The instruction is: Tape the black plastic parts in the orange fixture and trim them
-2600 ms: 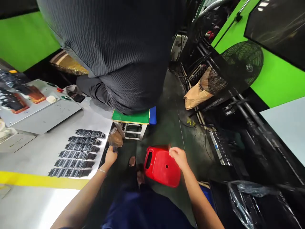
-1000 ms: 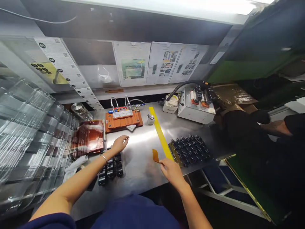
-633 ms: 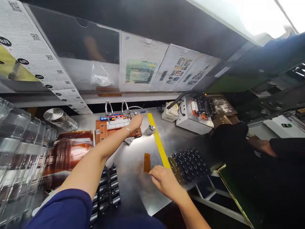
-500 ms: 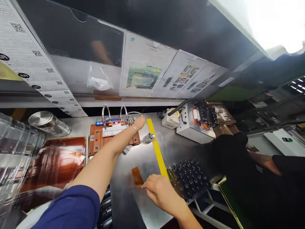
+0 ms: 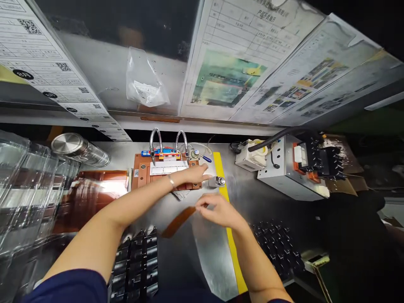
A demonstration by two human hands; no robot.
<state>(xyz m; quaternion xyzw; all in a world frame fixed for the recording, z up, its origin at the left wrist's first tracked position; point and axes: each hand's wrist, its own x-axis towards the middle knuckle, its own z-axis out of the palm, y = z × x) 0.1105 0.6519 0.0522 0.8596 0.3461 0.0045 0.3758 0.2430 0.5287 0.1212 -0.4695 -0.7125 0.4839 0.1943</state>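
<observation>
Classifiable as an industrial assembly workshop. Evidenced by a brown fixture [image 5: 144,174] on a metal bench [image 5: 176,261], with printed sheets [image 5: 221,80] posted above-right of the fixture, a grey box unit [image 5: 284,179] bearing black parts [image 5: 315,155] to its right, and clear plastic trays [image 5: 19,202] stacked to its left.

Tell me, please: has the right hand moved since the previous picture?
Yes. Judged against the orange fixture on the bench, the right hand has moved forward and is now clearly closer to it.
</observation>
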